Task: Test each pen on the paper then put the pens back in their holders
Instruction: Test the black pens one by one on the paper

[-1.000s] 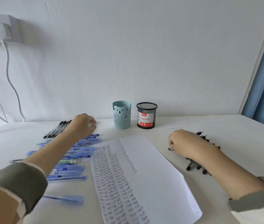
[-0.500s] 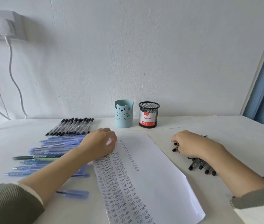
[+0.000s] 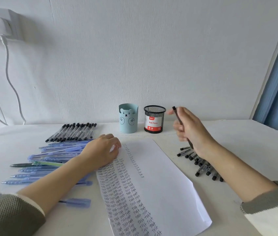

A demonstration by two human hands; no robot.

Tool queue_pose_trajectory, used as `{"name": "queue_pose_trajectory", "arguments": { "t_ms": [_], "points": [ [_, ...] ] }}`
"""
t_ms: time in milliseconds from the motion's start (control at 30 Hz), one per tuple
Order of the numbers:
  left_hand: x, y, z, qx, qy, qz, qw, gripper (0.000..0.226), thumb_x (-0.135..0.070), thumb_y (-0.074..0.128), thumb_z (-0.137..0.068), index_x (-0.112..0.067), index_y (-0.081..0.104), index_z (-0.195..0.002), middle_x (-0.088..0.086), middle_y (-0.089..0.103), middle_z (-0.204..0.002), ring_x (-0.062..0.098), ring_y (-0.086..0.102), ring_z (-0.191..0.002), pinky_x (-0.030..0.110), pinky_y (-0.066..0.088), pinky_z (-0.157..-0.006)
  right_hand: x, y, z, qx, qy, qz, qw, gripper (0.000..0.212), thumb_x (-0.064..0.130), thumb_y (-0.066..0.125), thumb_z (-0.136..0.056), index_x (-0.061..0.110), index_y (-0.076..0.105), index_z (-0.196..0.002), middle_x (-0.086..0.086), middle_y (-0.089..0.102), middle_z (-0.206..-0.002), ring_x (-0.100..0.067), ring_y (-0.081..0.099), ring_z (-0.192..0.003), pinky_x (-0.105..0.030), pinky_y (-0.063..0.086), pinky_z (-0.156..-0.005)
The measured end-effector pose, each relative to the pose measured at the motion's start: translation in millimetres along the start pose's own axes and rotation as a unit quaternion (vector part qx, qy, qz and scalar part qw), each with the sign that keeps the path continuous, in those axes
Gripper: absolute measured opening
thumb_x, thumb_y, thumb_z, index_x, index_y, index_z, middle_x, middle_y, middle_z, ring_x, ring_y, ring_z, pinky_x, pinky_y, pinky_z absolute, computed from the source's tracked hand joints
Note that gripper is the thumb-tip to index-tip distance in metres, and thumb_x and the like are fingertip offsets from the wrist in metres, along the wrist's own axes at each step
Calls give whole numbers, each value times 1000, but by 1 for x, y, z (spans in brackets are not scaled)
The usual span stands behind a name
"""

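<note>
Black pen (image 3: 176, 115) between right hand (image 3: 192, 132) fingers (image 3: 179, 132)

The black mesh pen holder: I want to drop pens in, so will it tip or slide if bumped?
Nothing sticks out of the mesh holder, so it is probably light and may slide. Short, wide and upright, it seems unlikely to tip.

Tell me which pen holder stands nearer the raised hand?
The black mesh holder, labelled Ball Pens: it stands beside the right hand, while the blue bear holder is farther left.
</note>
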State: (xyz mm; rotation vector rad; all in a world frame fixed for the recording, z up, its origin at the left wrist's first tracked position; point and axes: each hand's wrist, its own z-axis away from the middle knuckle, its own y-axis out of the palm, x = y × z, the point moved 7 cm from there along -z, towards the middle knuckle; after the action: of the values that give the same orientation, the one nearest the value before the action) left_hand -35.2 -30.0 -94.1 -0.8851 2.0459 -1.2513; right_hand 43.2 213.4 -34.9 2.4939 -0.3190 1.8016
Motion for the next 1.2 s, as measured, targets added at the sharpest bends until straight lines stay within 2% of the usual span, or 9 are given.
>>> {"name": "queue_pose_trajectory", "arguments": {
  "t_ms": [133, 333, 500, 567, 700, 867, 1000, 1100, 1200],
  "points": [
    [-1, 0, 1, 6, -8, 0, 1000, 21, -29, 46, -97, -29, 63, -110, -14, 57, -108, 7, 51, -103, 31, 49, -77, -23, 5, 15, -48, 227, -246, 941, 64, 74, 48, -82, 16, 63, -62, 8, 13, -44, -11, 8, -40, -19, 11, -43],
    [-1, 1, 0, 11, -9, -1, 1000, 20, -29, 46, -98, -30, 62, -110, -15, 57, -108, 6, 50, -102, 31, 50, -77, -35, 17, 22, -46, 280, -318, 905, 46, 51, 48, -82, 15, 51, -53, 8, 12, -43, -11, 11, -32, -19, 6, -41],
    [-2, 0, 0, 11, -3, -2, 1000, 20, -34, 45, -98, -31, 62, -109, -15, 56, -107, 7, 52, -103, 30, 49, -75, -34, 29, 24, -4, 278, -315, 907, 55, 63, 55, -85, 11, 67, -73, 6, 22, -48, -8, 15, -34, -18, 9, -36],
    [0, 1, -1, 28, -14, 5, 1000, 32, -52, 41, -96, -31, 62, -106, -16, 56, -106, 6, 52, -101, 30, 49, -77, -32, 34, 21, 20, 252, -300, 920, 43, 50, 51, -94, 10, 69, -93, 7, 25, -46, -6, 18, -33, -18, 13, -32],
    [3, 4, 1, 71, -30, 12, 997, 78, -91, 25, -66, -36, 61, -108, -20, 52, -109, 4, 49, -100, 33, 49, -85, -32, 47, 24, 78, 246, -327, 909, 42, 32, 37, -103, 3, 64, -115, -5, 58, -56, -13, 54, -42, -21, 47, -42],
    [3, 6, 0, 81, -19, 24, 996, 104, -103, 10, -48, -38, 57, -113, -18, 51, -115, 6, 47, -107, 32, 45, -91, -46, 68, 36, 166, 271, -214, 924, 42, 33, 37, -100, 11, 55, -131, -11, 62, -62, -19, 58, -48, -24, 49, -47],
    [3, 9, -2, 77, -24, 8, 997, 98, -101, 18, -52, -36, 57, -114, -15, 52, -117, 9, 47, -110, 33, 44, -93, -47, 90, 53, 275, 254, -162, 913, 35, 19, 41, -100, 2, 58, -125, -19, 70, -106, -22, 68, -85, -32, 58, -74],
    [6, 10, -2, 77, -27, 13, 997, 92, -99, 20, -56, -36, 57, -113, -16, 51, -116, 7, 46, -109, 31, 43, -91, -48, 85, 49, 227, 149, 28, 962, 7, 13, 63, -94, 12, 65, -87, -2, 69, -74, -8, 57, -58, -22, 47, -56],
    [6, 10, -2, 81, -32, 17, 996, 75, -88, 35, -67, -35, 58, -114, -15, 51, -116, 8, 46, -109, 30, 43, -90, -48, 83, 45, 182, 65, 108, 975, 37, 17, 78, -83, 19, 48, -62, 12, 48, -47, -3, 37, -43, -16, 30, -45]
  ]
}}
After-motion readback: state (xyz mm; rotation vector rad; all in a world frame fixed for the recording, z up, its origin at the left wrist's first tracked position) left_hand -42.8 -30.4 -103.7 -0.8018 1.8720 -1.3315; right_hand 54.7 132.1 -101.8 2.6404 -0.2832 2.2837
